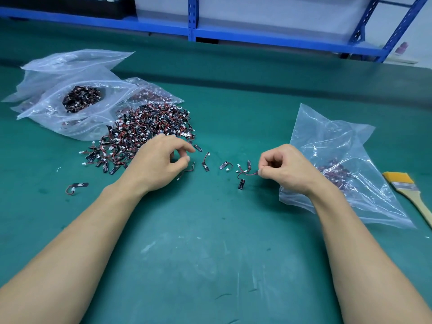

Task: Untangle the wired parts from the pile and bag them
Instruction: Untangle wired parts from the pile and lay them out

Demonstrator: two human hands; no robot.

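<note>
Right hand (287, 169) in pinch on 1 wired part (241, 184); left hand (159, 163) half-curled, hold unclear.

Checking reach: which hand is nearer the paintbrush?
Right. The right hand is left of the paintbrush, by the bag; the left hand is farther left, at the pile.

pile (145, 134) left on table (210, 253), bags (70, 90) behind it, bag (339, 160) right, brush (406, 188) beyond
</note>
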